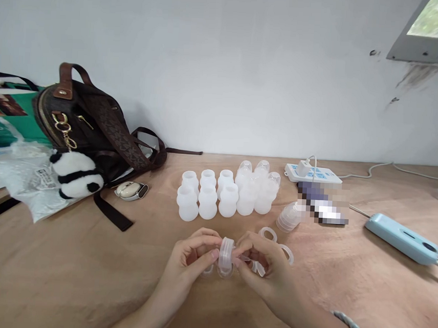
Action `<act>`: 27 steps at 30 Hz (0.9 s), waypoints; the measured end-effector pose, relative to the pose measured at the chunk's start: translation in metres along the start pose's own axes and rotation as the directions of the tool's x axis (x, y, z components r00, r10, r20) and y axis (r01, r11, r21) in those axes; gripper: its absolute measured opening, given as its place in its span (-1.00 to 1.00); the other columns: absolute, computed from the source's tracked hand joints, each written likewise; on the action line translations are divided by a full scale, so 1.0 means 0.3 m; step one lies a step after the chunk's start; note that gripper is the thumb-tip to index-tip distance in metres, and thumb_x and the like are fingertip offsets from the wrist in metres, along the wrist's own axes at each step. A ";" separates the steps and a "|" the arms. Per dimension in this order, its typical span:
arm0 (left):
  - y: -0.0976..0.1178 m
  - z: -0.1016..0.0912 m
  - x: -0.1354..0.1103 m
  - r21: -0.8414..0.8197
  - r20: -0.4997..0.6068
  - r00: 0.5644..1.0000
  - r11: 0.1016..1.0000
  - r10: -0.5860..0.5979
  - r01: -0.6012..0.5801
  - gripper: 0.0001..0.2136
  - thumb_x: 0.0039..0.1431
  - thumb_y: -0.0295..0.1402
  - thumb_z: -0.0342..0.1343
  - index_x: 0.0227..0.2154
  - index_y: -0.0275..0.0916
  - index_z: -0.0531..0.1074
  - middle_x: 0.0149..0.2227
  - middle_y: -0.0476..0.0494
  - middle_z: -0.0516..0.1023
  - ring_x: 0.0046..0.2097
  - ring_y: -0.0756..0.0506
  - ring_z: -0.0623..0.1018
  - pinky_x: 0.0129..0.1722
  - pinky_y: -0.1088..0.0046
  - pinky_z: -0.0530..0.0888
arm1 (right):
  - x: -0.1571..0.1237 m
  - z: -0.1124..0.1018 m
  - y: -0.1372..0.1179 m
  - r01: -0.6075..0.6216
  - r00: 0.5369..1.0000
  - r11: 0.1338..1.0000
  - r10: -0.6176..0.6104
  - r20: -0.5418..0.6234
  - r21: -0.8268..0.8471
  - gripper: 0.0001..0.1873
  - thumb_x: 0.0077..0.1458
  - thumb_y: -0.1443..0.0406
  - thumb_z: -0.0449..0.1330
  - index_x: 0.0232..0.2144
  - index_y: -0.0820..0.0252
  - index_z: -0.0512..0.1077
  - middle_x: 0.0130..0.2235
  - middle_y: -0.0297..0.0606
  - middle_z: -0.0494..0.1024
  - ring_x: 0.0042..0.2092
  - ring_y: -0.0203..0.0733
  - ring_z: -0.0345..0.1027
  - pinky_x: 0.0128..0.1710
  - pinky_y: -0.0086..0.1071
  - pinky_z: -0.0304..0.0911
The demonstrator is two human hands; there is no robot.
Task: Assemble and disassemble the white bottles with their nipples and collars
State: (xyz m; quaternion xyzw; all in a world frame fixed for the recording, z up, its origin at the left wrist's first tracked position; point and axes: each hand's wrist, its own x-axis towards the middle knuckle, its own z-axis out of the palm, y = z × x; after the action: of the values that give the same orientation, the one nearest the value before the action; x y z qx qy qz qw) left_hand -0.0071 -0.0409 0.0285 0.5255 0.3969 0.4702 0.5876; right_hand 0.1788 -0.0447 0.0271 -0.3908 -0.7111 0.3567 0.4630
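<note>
My left hand (190, 258) is closed, with thumb and fingertips pinching the left side of a translucent screw ring (226, 253) held on edge. Fingers of my right hand (267, 264) are pressed together at the ring's right side. Whether a small soft part sits between those fingertips is hidden. Below the ring, clear round pieces (206, 271) lie on the table, partly covered by my hands. A flat translucent ring (267, 233) and a second loose ring (286, 254) lie beyond my right hand. Behind stand several frosted white bottles (207, 202), some topped with clear domed caps (263, 166).
A stack of clear domed caps (288, 217) stands right of the bottles. A phone (321, 203), a white power strip (314, 175) and a light blue device (402, 237) with cables lie at right. At left are a brown backpack (108, 109), panda plush (77, 175) and mouse (129, 190).
</note>
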 end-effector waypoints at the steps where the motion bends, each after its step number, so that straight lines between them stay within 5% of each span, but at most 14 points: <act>1: 0.000 0.001 0.002 -0.012 0.003 1.000 1.000 -0.006 0.006 -0.87 0.09 -0.25 0.30 -0.37 -0.16 0.68 -0.22 -0.09 0.46 -0.23 -0.06 0.47 -0.26 0.51 0.39 | 0.002 0.003 0.000 -0.035 0.999 0.999 0.035 -0.012 0.014 -0.92 0.07 0.41 0.15 -0.40 0.15 0.42 -0.45 -0.33 0.48 -0.44 -0.28 0.34 -0.46 -0.42 0.27; 7: -0.006 0.009 0.004 -0.137 0.051 0.998 0.990 -0.037 0.044 -0.85 0.07 -0.25 0.36 -0.33 -0.19 0.63 -0.29 -0.06 0.55 -0.34 -0.01 0.52 -0.34 0.53 0.43 | 0.004 0.010 0.001 -0.149 0.982 0.981 0.161 -0.095 0.121 -0.89 -0.02 0.42 0.28 -0.41 0.15 0.44 -0.48 -0.40 0.49 -0.46 -0.31 0.38 -0.48 -0.47 0.33; 12: -0.006 0.011 -0.001 -0.215 0.039 0.994 0.970 -0.103 0.109 -0.78 0.02 -0.24 0.41 -0.35 -0.23 0.56 -0.48 0.00 0.56 -0.43 0.02 0.50 -0.39 0.57 0.40 | -0.004 0.007 0.020 -0.008 0.994 0.997 0.017 -0.109 0.081 -0.93 0.05 0.40 0.33 -0.38 0.14 0.53 -0.38 -0.33 0.56 -0.34 -0.26 0.44 -0.36 -0.42 0.35; 22: 0.004 0.010 0.002 -0.057 0.068 0.998 0.998 -0.009 0.013 -0.79 0.11 -0.22 0.31 -0.46 -0.28 0.58 -0.34 -0.06 0.47 -0.38 -0.01 0.46 -0.33 0.49 0.42 | -0.008 0.004 0.023 0.121 0.988 0.992 -0.124 -0.092 -0.040 -0.88 0.12 0.38 0.29 -0.29 0.07 0.46 -0.16 -0.29 0.48 -0.16 -0.22 0.43 -0.26 -0.42 0.39; 27: -0.004 0.009 0.000 0.026 0.133 0.991 0.999 0.024 -0.028 -0.77 0.19 -0.21 0.23 -0.43 -0.27 0.52 -0.33 -0.09 0.46 -0.28 -0.09 0.48 -0.22 0.41 0.41 | -0.010 0.004 0.011 0.151 0.989 0.977 -0.149 0.024 -0.150 -0.46 -0.06 0.39 0.42 -0.04 0.06 0.34 -0.12 -0.25 0.48 -0.15 -0.15 0.42 -0.22 -0.33 0.42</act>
State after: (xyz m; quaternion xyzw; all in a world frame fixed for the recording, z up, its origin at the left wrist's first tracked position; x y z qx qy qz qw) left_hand -0.0042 -0.0417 0.0278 0.5688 0.3566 0.4362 0.5992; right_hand 0.1792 -0.0460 0.0228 -0.3678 -0.7665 0.2685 0.4529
